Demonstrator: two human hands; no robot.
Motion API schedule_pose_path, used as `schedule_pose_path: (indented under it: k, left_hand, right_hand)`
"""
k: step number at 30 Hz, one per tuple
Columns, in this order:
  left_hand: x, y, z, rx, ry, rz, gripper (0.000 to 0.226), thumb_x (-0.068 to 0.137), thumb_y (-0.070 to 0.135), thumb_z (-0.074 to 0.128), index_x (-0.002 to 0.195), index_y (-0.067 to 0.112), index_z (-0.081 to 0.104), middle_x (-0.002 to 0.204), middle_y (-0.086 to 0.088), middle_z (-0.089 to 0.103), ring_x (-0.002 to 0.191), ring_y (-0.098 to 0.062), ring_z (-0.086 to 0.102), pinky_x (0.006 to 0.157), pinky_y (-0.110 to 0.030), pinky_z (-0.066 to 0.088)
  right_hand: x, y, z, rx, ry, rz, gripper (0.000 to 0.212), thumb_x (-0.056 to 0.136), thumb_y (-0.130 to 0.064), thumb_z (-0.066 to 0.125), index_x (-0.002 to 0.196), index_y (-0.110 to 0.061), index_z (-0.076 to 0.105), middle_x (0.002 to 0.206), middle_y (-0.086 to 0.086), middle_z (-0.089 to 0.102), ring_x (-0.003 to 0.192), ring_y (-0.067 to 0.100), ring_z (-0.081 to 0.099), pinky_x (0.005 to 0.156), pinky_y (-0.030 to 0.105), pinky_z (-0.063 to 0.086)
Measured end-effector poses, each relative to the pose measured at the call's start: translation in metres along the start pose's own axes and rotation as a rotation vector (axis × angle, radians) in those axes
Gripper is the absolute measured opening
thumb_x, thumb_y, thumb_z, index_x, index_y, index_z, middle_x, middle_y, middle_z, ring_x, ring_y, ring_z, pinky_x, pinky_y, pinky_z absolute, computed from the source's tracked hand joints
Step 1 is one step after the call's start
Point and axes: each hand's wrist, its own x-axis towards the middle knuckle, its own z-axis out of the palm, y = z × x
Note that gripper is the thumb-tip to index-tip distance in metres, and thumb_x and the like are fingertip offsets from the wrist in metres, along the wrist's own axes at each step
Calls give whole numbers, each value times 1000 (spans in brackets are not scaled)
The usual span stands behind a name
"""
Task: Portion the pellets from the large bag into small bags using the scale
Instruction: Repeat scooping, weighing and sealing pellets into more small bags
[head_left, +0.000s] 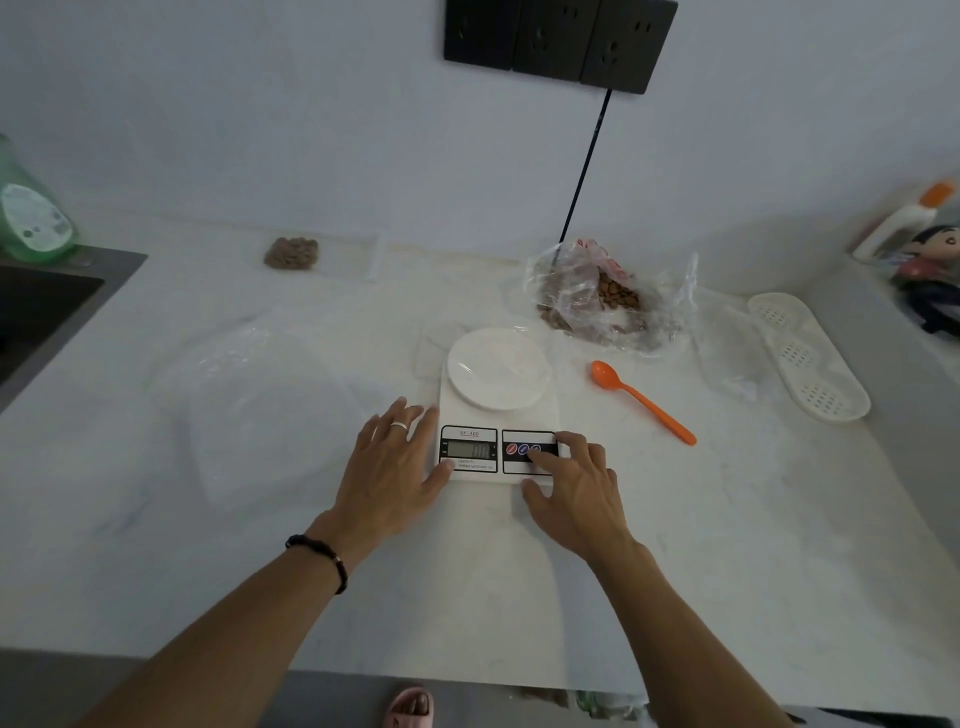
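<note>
**One bag filled, more to be portioned**

One small filled bag (291, 253) lies at eleven o'clock. The scale (496, 410) is steadied by the flat left hand (392, 467); a button is pressed by the right hand (574, 488). The large bag (602, 296) and spoon (641, 401) wait at one o'clock on the table (675, 545).

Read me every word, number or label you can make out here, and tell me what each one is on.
"SF-400": printed above the display on the white scale.
Scale display: digits lit but too blurred to read.
Small print under the display: unreadable.
Three round buttons under the right hand: markings too small to read.
Green bottle label: blurred.
Pellet bag red print: unreadable.
</note>
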Motion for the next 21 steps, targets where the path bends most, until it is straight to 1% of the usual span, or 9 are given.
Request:
schedule_pose_path:
  k: [3,6,10,14,17,19,21]
  left_hand:
    - [0,0,2,2,2,8,75,88,58,24,143,10,41,139,-13,52,140,-31,34,112,-49,33]
    - [2,1,1,-4,5,16,77,87,59,22,144,10,39,142,-12,49,142,-30,31,114,-47,30]
    - [10,7,-4,-15,23,38,79,86,59,21,145,10,38,143,-12,47,143,-29,28,115,-47,28]
    - [29,15,-13,-8,22,80,79,86,60,19,147,11,35,147,-11,43,145,-28,24,117,-46,25]
    - [53,22,-20,-18,44,130,79,86,59,21,146,10,36,145,-12,46,144,-29,26,115,-47,27]
    - [71,29,-25,-23,48,168,79,86,58,23,146,9,38,144,-14,47,143,-30,28,115,-47,28]
    - [95,39,-26,-32,38,206,78,86,59,23,147,10,35,147,-13,43,145,-28,23,117,-45,24]
  right_hand:
    - [0,0,-2,13,-21,18,43,88,-36,59,131,-32,57,150,1,31,134,26,28,102,39,35]
    - [0,-1,-6,-32,-29,5,49,86,-40,59,135,-33,52,153,1,26,137,26,25,104,40,34]
    - [2,1,-11,-26,-4,17,58,87,-43,58,142,-28,42,154,2,25,139,25,23,106,42,33]
    - [14,8,-24,-27,21,65,54,92,-42,54,141,-22,44,153,4,26,140,26,24,107,42,32]
    - [27,19,-37,-18,59,126,50,95,-40,51,140,-19,47,153,4,29,139,25,27,107,42,33]
    - [36,27,-44,-16,72,161,49,96,-39,50,139,-17,48,151,4,33,138,25,30,107,41,34]
    - [47,39,-52,-22,88,200,47,96,-36,50,138,-15,49,146,5,41,134,25,36,106,39,36]
